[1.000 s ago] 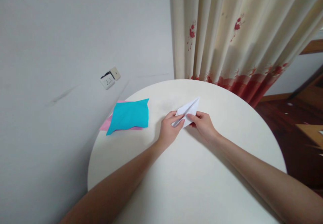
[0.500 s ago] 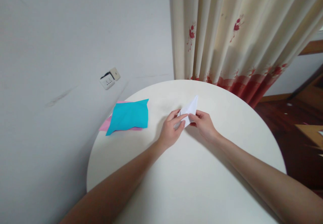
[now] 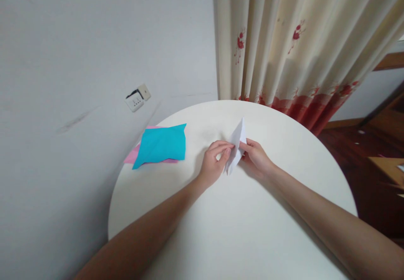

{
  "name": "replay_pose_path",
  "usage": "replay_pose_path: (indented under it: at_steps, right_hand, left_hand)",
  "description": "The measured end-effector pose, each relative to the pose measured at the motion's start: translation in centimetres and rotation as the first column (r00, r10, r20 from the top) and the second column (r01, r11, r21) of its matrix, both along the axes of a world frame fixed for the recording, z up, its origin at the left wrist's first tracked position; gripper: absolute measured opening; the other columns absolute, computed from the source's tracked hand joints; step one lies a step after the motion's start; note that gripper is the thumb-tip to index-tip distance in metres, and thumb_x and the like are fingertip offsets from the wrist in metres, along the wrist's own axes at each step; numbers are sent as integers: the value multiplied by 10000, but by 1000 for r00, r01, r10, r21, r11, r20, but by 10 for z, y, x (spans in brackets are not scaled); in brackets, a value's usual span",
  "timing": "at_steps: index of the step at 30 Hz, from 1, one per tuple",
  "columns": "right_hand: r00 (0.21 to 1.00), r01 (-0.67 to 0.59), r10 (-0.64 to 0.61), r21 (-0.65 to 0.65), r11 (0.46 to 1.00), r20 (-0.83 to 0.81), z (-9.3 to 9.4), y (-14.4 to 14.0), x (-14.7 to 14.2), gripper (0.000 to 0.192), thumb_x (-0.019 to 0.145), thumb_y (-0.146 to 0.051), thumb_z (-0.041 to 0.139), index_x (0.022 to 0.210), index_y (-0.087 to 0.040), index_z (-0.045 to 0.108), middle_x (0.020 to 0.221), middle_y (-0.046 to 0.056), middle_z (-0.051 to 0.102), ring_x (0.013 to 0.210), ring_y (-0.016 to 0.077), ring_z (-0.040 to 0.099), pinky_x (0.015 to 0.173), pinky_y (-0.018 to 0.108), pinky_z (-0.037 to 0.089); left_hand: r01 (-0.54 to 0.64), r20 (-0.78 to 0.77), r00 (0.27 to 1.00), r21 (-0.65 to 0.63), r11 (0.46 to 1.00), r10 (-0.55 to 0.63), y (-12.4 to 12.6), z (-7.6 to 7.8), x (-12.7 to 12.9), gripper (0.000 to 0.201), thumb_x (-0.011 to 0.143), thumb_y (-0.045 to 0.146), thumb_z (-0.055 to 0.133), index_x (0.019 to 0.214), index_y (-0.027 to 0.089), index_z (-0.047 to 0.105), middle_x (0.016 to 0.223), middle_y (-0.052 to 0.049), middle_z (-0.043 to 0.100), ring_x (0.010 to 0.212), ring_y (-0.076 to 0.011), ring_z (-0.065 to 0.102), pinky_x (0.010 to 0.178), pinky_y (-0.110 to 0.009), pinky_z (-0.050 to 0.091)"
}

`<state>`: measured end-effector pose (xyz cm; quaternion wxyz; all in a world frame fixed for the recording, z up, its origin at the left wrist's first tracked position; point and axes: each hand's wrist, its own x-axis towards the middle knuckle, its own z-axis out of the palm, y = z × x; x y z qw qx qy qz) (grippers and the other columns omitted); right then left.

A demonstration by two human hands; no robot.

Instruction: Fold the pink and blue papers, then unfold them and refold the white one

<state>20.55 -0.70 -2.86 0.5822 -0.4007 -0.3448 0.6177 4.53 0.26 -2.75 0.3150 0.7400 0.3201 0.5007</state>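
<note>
Left hand (image 3: pixel 213 162) and right hand (image 3: pixel 257 157) are pinching a folded white paper (image 3: pixel 236 144) between them, fingertips closing on its lower part from either side, likely to keep the creases together. The paper is standing on edge near the middle of the table (image 3: pixel 240 229), its long axis running from the hands up toward the far edge, tip pointing away. A blue sheet (image 3: pixel 161 145) is lying over a pink sheet (image 3: pixel 131 155) at the left edge, well apart. A curtain (image 3: pixel 293 40) is hanging beyond the far edge.

Both hands — left hand (image 3: pixel 213 162), right hand (image 3: pixel 257 157) — pinch a folded white paper (image 3: pixel 237 144).
</note>
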Motion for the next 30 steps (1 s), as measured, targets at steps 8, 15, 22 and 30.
replay_pose_path:
  at_steps: [8,15,22,30]
  right_hand:
    - [990,-121,123,28,992,-65,5,-6,-7,315,702,-411,809,881,-178,697,836,41,707,699,162,576,690,293,464]
    - [989,-103,105,32,994,-102,1,-6,-8,392,637,-364,880,920,-155,706,850,61,730,717,170,619,727,308,492]
    - [1000,16,-16,47,999,18,-1,-3,-5,403,616,-355,884,898,-124,711,826,67,726,688,169,621,657,301,482]
    - [982,46,-62,92,995,176,-7,1,-4,366,672,-364,832,907,-110,713,852,84,726,698,179,630,654,313,482]
  left_hand:
    - [-216,-40,974,155,964,224,3,-7,-1,112,850,236,676,913,246,768,1222,-86,524,1186,-237,512,1002,-385,446]
    - [1,85,996,-130,991,10,8,-12,-1,125,865,259,634,886,178,726,1124,-95,596,1026,-200,599,833,-286,501]
    - [93,202,978,-257,962,-40,4,-6,1,281,884,411,620,822,142,670,848,-50,629,801,-160,586,714,-250,469]
    - [101,295,955,-407,908,26,8,-10,5,298,773,297,742,1006,148,630,899,-48,686,772,-144,645,713,-243,503]
